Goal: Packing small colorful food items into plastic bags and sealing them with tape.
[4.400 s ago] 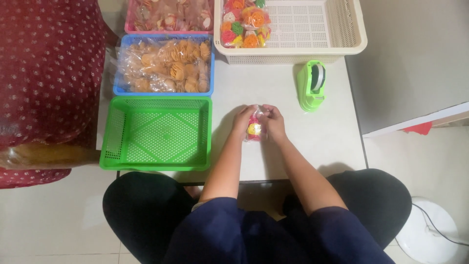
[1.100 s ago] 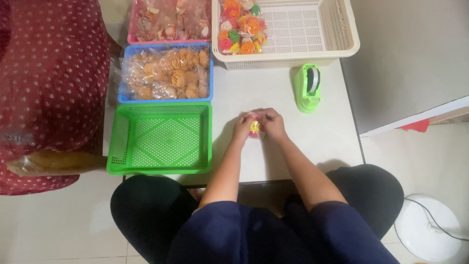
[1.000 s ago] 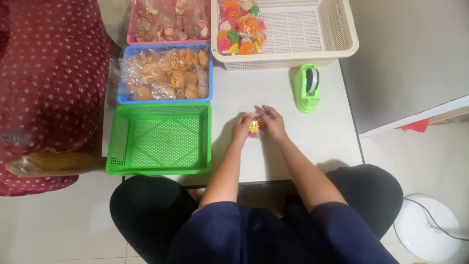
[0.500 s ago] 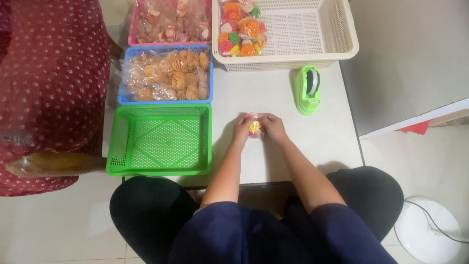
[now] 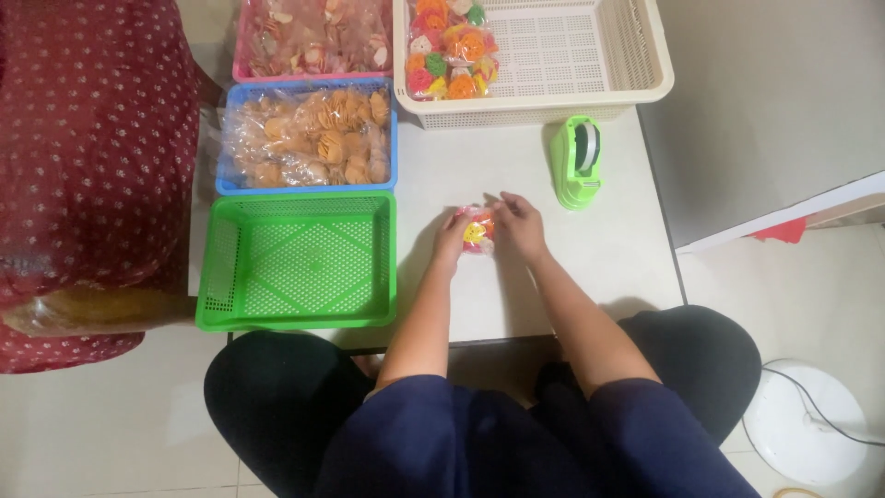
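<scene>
Desk (image 5: 608, 258), white, seen from above, carrying four baskets, one tape dispenser and one small packet. Small clear packet of coloured snacks (image 5: 477, 231) at the middle of the desk, just right of the green basket (image 5: 297, 261) and gripped from both sides. Left hand (image 5: 453, 238) closed on the packet's left edge, fingers curled around it; right hand (image 5: 520, 225) closed on the packet's right edge, with thumb and forefinger pinched at its top. Green basket bare inside, nearest the person, at the desk's left side. Blue basket (image 5: 309, 136) directly beyond the green basket, packed with bags of pale brown crisps. Pink basket (image 5: 313, 39) beyond the blue one, holding bags of pinkish-white crisps. Cream basket (image 5: 590, 57), the largest, beyond and to the right of the green basket, with a cluster of bright orange, green and yellow snack packets in its left corner; exact count of those packets not clear. Green tape dispenser (image 5: 578, 162) upright just in front of the cream basket, well right of the green basket and near the right hand. Dark red dotted cloth (image 5: 88, 157) left of the green basket, off the desk. One white round object (image 5: 807, 429) on the floor, far right of the green basket.
</scene>
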